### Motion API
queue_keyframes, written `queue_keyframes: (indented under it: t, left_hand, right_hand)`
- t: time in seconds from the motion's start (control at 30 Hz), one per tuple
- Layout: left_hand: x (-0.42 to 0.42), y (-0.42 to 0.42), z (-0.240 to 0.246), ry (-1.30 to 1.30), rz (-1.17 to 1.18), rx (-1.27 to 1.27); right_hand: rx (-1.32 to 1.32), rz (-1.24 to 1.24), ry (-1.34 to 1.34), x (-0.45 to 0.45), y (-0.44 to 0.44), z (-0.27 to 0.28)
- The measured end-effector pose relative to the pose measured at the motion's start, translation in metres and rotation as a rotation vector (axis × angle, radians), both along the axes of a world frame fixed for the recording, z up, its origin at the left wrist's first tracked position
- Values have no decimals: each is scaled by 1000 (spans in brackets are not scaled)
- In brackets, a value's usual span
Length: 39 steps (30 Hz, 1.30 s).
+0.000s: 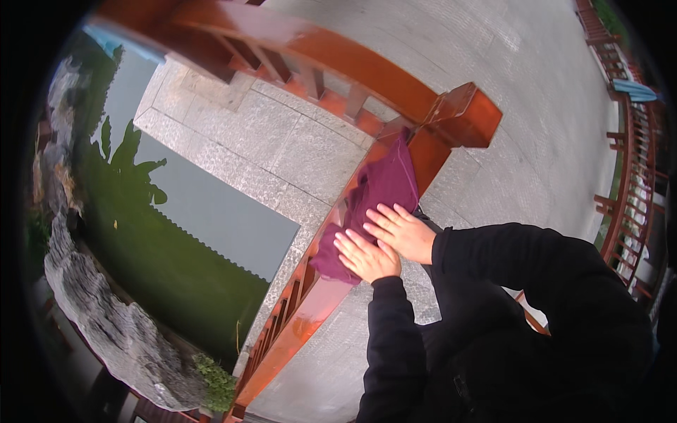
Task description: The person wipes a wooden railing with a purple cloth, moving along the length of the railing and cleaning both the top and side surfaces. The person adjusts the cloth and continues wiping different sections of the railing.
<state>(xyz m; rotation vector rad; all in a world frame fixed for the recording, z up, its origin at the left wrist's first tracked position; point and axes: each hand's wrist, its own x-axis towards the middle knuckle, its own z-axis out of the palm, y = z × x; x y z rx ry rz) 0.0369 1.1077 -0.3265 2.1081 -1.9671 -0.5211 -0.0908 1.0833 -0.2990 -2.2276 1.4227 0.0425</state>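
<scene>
A maroon cloth [382, 174] lies loosely folded over the top rail of a red-brown lacquered railing [323, 312]. My left hand [368, 257] rests palm down on the lower end of the cloth, its fingers extended. Just up the rail, my right hand [400, 232] is laid flat on the cloth too, with slightly spread fingers. The hands are side by side, and neither is closed around the cloth. Beyond the cloth's upper end stands a squared corner post [470, 119], where a second railing section [338, 50] joins.
Past the railing, a stone ledge [254, 143] borders a green pond [158, 248]. Grey rocks [121, 338] and a small shrub [216, 382] line its far side. Stone paving [529, 174] extends behind the post to another red railing [629, 195] at the right.
</scene>
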Motion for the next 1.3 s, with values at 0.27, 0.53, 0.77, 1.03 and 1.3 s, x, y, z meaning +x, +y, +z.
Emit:
queue_keyframes:
  t: [0.27,0.53,0.77,1.03,1.3]
  left_hand:
    - [216,107,-43,-81,129,-204]
    - [520,264,-63,-52,338,-68]
    - [714,363,-70,8,608,7]
    - [843,423,-82,216,849,43]
    - [897,437,-94,295,1024,49]
  right_hand:
    - [-231,206,-98,216,84,-44]
    - [-137,528,-77,518,203,-66]
    - [-219,926,-30,729,271,-82]
    - [-12,1163,-157,888,316,-99]
    - [35,1299,-108,943,329,-100]
